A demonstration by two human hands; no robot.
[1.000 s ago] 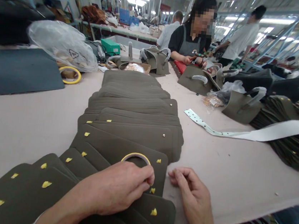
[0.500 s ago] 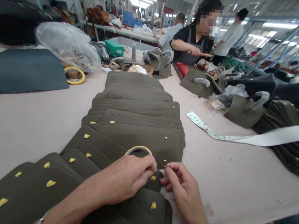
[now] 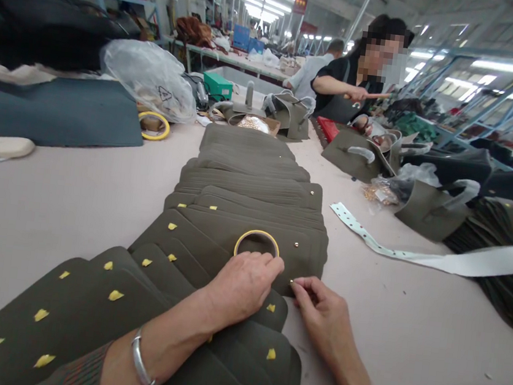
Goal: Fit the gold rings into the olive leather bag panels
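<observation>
My left hand (image 3: 246, 287) is closed on a roll of yellow tape (image 3: 258, 235), which stands up beyond its knuckles. Below it fans out a long overlapping stack of dark olive flat panels (image 3: 206, 230). Small torn bits of yellow tape (image 3: 116, 295) are stuck on many of the near panels. My right hand (image 3: 323, 314) pinches thumb and forefinger together at a panel's right edge, right by a small gold stud (image 3: 291, 282). What lies between those fingertips is too small to make out. Another gold stud (image 3: 297, 245) shows just beyond.
A pale perforated strip (image 3: 371, 246) lies to the right, by a pile of dark panels (image 3: 506, 276). Part-made olive bags (image 3: 433, 209) and a person with a wooden-handled tool (image 3: 364, 96) are at the back. Another yellow tape roll (image 3: 167, 130) and a plastic bag (image 3: 151, 78) lie left.
My left hand has lifted the tape roll slightly away from me. My right fingertips have closed in on the stud at the panel edge. The view has swung a little to the left.
</observation>
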